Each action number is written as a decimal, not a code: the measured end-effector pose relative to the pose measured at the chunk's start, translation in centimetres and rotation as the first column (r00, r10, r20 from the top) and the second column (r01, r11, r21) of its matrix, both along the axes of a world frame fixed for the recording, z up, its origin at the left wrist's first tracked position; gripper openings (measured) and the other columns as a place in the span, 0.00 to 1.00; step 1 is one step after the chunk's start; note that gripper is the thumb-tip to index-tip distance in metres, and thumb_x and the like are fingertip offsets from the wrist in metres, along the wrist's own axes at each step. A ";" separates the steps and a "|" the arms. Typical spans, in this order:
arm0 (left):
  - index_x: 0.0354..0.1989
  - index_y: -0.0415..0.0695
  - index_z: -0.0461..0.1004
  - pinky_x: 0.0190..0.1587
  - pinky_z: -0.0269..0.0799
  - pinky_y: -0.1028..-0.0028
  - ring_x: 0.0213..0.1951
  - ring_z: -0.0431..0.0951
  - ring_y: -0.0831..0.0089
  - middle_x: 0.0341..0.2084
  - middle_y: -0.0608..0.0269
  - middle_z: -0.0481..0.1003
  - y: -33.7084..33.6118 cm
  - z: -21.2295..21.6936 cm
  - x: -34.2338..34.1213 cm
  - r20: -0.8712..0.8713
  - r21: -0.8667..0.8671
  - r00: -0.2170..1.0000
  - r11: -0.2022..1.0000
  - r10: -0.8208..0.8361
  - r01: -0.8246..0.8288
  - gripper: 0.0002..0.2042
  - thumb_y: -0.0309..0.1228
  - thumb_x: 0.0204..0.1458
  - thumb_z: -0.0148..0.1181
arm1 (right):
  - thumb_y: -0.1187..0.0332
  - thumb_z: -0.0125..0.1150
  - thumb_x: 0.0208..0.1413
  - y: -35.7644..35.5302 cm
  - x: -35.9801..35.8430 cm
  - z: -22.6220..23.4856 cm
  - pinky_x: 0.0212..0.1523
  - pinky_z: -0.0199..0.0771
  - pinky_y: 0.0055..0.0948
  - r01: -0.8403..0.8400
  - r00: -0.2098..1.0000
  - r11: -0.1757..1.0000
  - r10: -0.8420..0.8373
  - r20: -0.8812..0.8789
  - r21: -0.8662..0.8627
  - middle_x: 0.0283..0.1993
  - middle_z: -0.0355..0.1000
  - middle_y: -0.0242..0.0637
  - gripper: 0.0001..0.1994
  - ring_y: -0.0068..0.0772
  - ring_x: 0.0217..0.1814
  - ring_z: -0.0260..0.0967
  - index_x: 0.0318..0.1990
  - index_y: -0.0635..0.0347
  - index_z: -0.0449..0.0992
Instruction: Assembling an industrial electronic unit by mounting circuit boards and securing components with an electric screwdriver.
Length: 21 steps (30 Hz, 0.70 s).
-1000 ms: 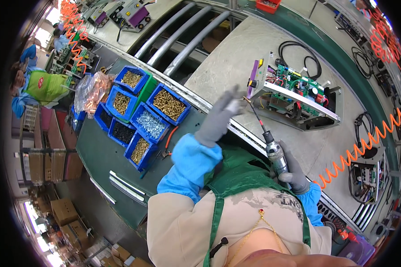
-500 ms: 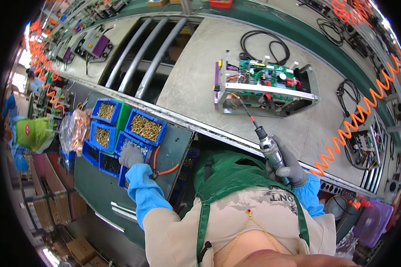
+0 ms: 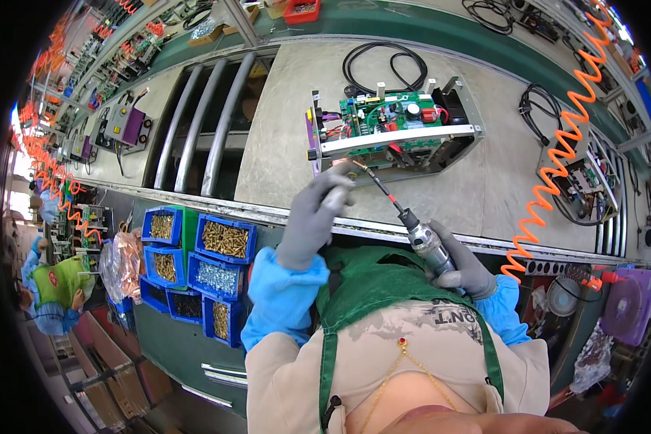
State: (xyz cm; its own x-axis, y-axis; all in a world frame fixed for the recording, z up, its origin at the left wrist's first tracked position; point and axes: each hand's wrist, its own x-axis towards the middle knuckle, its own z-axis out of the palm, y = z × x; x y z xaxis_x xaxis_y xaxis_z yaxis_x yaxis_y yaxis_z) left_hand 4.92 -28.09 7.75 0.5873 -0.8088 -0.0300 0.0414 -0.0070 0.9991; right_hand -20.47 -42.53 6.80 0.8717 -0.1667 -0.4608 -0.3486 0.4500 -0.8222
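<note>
My right hand (image 3: 471,269), in a grey glove, is wrapped round a silver power screwdriver (image 3: 428,244). The tool's long bit points up and left at the front of an open metal chassis (image 3: 405,137) with a green circuit board. My left hand (image 3: 304,226), gloved in grey, is by the tip of the bit, in front of the chassis's left end. Its fingers are drawn together in a pinch, slightly blurred; anything between them is too small to make out. Left of that arm stand blue bins of fasteners, among them a bin of silver screws (image 3: 218,277).
A coiled orange hose (image 3: 557,192) hangs at the right. Metal rollers (image 3: 208,123) lie left of the grey work surface. A black cable (image 3: 383,54) loops behind the chassis. Another person (image 3: 54,289) is at the far left, and a purple fan (image 3: 628,307) stands at the right.
My left hand has left the bin of silver screws and moved right and up to the screwdriver's tip. My right hand keeps hold of the screwdriver. The whole view has shifted slightly.
</note>
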 end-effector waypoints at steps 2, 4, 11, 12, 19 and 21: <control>0.41 0.41 0.74 0.35 0.69 0.81 0.32 0.71 0.81 0.45 0.57 0.74 -2.0 0.1 -0.2 -0.042 0.004 0.998 0.999 -0.043 0.044 0.09 0.30 0.58 0.50 | 0.71 0.63 0.33 0.3 -0.3 0.1 0.43 0.67 0.26 -0.018 1.000 1.000 0.018 0.015 -0.009 0.52 0.64 0.39 0.53 0.26 0.38 0.68 0.71 0.56 0.40; 0.41 0.42 0.74 0.34 0.69 0.80 0.34 0.72 0.81 0.46 0.60 0.73 -3.0 -0.3 -0.2 -0.155 -0.066 0.982 0.993 -0.109 0.100 0.08 0.30 0.57 0.50 | 0.72 0.63 0.33 0.7 -0.8 0.2 0.43 0.67 0.26 0.000 1.000 1.000 0.000 0.026 0.018 0.52 0.64 0.39 0.53 0.26 0.39 0.68 0.71 0.56 0.40; 0.39 0.41 0.75 0.37 0.69 0.80 0.36 0.72 0.80 0.45 0.60 0.74 -4.4 -0.1 0.4 -0.087 -0.083 0.958 0.960 -0.274 0.267 0.08 0.30 0.57 0.51 | 0.70 0.63 0.33 2.1 -2.0 -0.6 0.42 0.68 0.25 0.113 0.993 0.993 -0.114 0.040 0.032 0.50 0.65 0.39 0.53 0.26 0.38 0.68 0.71 0.56 0.40; 0.39 0.41 0.75 0.38 0.69 0.79 0.37 0.72 0.79 0.44 0.60 0.75 -4.4 -0.2 0.8 0.050 -0.048 0.967 0.966 -0.251 0.253 0.08 0.30 0.57 0.51 | 0.70 0.63 0.33 2.4 -2.1 -0.7 0.41 0.69 0.25 0.144 0.988 0.989 -0.147 0.054 0.045 0.50 0.65 0.39 0.53 0.26 0.37 0.68 0.71 0.56 0.40; 0.43 0.37 0.73 0.37 0.69 0.80 0.34 0.74 0.80 0.31 0.63 0.76 -7.8 2.8 4.7 0.263 -0.042 0.960 0.993 -0.095 0.109 0.10 0.28 0.57 0.53 | 0.60 0.67 0.28 3.5 -0.6 0.1 0.28 0.71 0.25 0.318 0.944 0.948 -0.320 -0.082 -0.036 0.40 0.67 0.41 0.58 0.29 0.30 0.69 0.71 0.53 0.38; 0.45 0.37 0.73 0.37 0.69 0.80 0.34 0.74 0.81 0.31 0.64 0.76 -8.7 2.8 5.3 0.255 -0.025 0.957 0.988 -0.142 0.153 0.10 0.28 0.57 0.53 | 0.61 0.67 0.30 4.2 -0.2 -0.5 0.28 0.71 0.25 0.390 0.920 0.920 -0.391 -0.015 -0.027 0.40 0.67 0.40 0.56 0.28 0.29 0.68 0.71 0.53 0.40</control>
State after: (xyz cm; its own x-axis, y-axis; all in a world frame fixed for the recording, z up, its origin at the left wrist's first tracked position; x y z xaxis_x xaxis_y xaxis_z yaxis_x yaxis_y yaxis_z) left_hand 10.26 -36.77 10.56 0.4456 -0.8841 0.1410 -0.2095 0.0501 0.9765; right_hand -20.66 -38.33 6.27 0.7259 -0.5027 -0.4694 -0.1652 0.5351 -0.8285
